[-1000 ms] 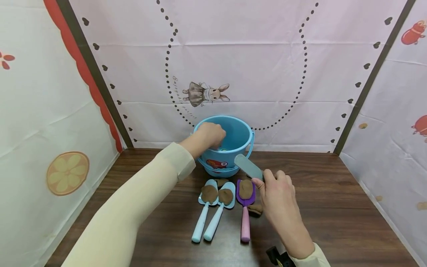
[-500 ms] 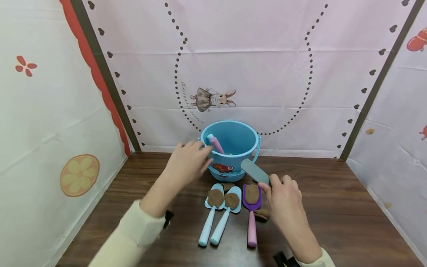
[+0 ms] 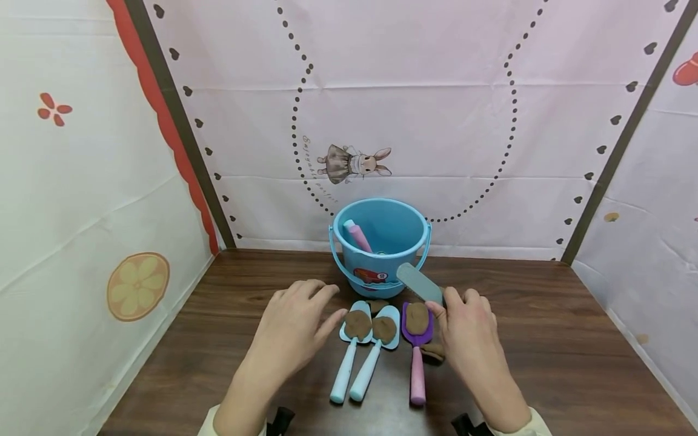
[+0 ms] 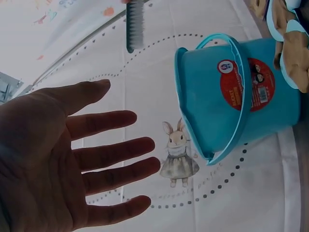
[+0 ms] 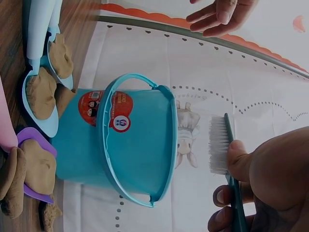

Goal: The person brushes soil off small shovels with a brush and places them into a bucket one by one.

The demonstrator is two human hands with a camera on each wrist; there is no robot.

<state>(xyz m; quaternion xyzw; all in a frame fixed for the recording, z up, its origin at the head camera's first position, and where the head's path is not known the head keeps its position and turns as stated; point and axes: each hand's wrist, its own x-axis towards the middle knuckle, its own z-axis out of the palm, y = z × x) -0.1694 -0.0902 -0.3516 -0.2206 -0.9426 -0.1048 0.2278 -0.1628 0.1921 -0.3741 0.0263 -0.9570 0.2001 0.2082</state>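
Spread and holding nothing, the left hand (image 3: 294, 327) lies, in the head view, just left of the left pale-blue scoop (image 3: 343, 370); whether they touch I cannot tell. Across from it, the right hand (image 3: 469, 327) pinches a teal brush (image 3: 418, 283), whose long axis slants from the fingers forward and leftward. Beyond and between both hands stands the bucket (image 3: 362, 261), with the brush overlapping its front in view. Inside the bucket a pink-handled piece (image 3: 360, 237) leans at the left. Brown lumps (image 3: 357, 325) fill the left pale-blue scoop, the right pale-blue scoop (image 3: 367, 370) and the purple scoop (image 3: 417, 366), all handles toward the near side.

From the left wrist, the fingers fan apart, palm bare.

From the right wrist, thumb and curled fingers grip the teal brush, bristles facing the bucket's side.
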